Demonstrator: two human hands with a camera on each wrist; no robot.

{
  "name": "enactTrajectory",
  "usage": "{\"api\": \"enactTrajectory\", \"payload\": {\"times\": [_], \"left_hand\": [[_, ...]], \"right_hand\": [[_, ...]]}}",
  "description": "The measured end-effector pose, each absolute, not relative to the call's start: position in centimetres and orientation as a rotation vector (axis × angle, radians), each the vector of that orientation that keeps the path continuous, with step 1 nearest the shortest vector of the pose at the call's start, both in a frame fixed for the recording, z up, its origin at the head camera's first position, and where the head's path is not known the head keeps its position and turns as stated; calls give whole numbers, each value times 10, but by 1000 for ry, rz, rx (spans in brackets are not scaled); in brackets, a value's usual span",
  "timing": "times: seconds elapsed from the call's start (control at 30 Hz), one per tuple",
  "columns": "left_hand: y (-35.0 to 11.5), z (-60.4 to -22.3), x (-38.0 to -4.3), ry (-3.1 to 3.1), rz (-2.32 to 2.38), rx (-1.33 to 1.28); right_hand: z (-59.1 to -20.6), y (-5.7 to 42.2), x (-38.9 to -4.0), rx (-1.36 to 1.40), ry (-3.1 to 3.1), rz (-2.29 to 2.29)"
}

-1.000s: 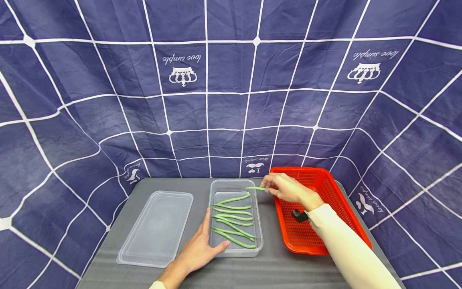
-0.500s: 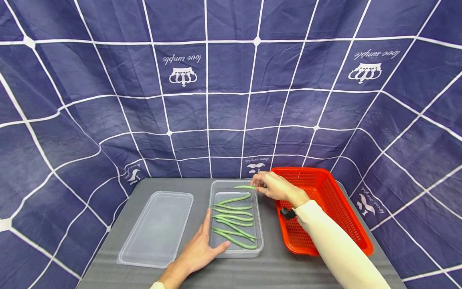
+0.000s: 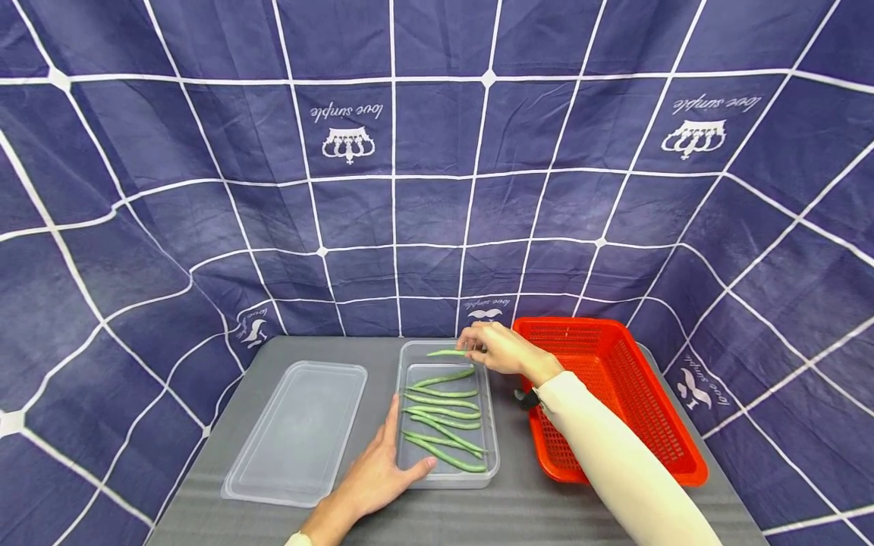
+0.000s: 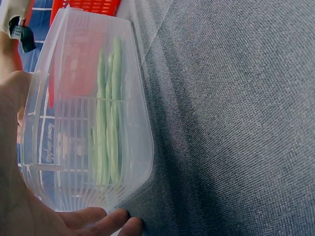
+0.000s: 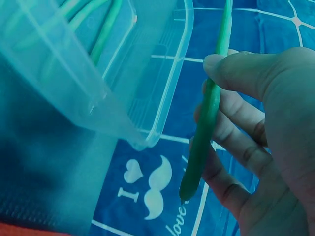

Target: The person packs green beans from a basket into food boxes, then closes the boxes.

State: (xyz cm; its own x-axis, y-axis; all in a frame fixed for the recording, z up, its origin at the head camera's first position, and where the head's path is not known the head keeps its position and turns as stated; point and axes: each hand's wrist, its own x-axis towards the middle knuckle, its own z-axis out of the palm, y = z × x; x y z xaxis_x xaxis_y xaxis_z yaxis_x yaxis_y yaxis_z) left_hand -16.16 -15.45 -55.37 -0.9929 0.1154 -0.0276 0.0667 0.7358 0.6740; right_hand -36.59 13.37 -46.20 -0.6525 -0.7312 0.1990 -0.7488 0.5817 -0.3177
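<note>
Between thumb and fingers, my right hand [image 3: 501, 349] pinches a green bean [image 5: 206, 123]. The bean lies crosswise over the far end of a clear plastic container [image 3: 492, 425], its tip pointing left. In the right wrist view the container's rim is apart from the bean, to its left. Several green beans [image 3: 440, 413] lie roughly side by side inside the container. My left hand [image 3: 382, 462] rests against the container's left side and near edge, fingers extended along the wall and thumb at the near rim. In the left wrist view the beans [image 4: 110, 113] show through the clear wall.
A red perforated plastic basket [image 3: 635, 349] stands to the right, partly hidden by my right forearm. On the left a translucent lid [image 3: 300, 432] lies flat on the grey tabletop [image 3: 382, 523]. A blue, white-lined cloth [image 3: 437, 212] rises behind and at both sides.
My right hand has moved left with the green bean, from beside the container's right rim to over its far end. The left hand and the beans inside have stayed put.
</note>
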Motion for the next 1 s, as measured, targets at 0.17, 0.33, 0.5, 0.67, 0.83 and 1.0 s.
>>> {"api": "enactTrajectory", "payload": {"times": [0.17,0.33,0.5,0.67,0.83,1.0], "left_hand": [[-154,-552,-162,2866,1126,167],[-154,-552,-162,2852,1126,160],[-153,-554,-162,2856,1117,152],[-154,-554,-162,2857,1112,144],[-154,-555,-164,2868,1111,158],[-155,-556,-164,2860,1113,161]], "right_hand": [[-462,123,-371,1281,-2754,563],[-461,113,-376,1291,-2742,546],[-462,107,-380,1291,-2753,555],[-464,101,-385,1267,-2772,570],[-468,95,-389,1256,-2777,585],[-472,90,-393,1244,-2792,605]]}}
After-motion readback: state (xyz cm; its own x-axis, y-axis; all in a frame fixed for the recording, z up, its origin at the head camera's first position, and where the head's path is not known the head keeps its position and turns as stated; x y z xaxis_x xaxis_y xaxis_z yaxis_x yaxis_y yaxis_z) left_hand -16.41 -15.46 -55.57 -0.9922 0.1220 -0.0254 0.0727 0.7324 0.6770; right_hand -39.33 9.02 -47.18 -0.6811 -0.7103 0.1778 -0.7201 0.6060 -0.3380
